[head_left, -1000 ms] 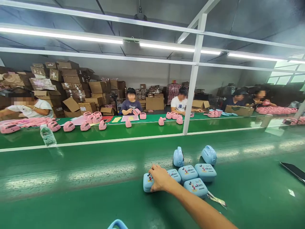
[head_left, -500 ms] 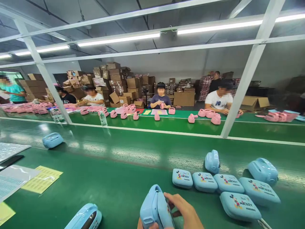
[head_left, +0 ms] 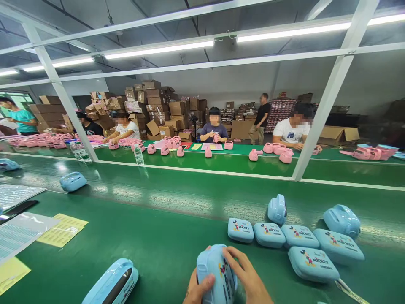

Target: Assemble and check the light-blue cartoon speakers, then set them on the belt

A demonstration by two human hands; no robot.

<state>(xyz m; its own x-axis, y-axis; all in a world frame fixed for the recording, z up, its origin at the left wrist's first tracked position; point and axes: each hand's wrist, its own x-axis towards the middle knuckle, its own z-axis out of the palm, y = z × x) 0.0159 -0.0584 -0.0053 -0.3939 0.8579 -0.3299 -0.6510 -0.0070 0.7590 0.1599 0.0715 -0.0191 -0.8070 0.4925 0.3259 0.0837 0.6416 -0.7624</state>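
Left hand (head_left: 196,290) and right hand (head_left: 249,278) clasp a light-blue case (head_left: 218,274) between them, well in from the far edge of a green bench (head_left: 158,240), as five Mickey-printed cases (head_left: 313,264) lie grouped to the right.

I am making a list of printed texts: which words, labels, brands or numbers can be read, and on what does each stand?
"MICKEY": on the five blue cases lying flat at right.
"FRIENDS": smaller, below it, on the same cases.
Too small, blurred or slanted to read: script above "MICKEY", lettering on held case, dark shirt, white shirt at right, white sheet, yellow sheets.
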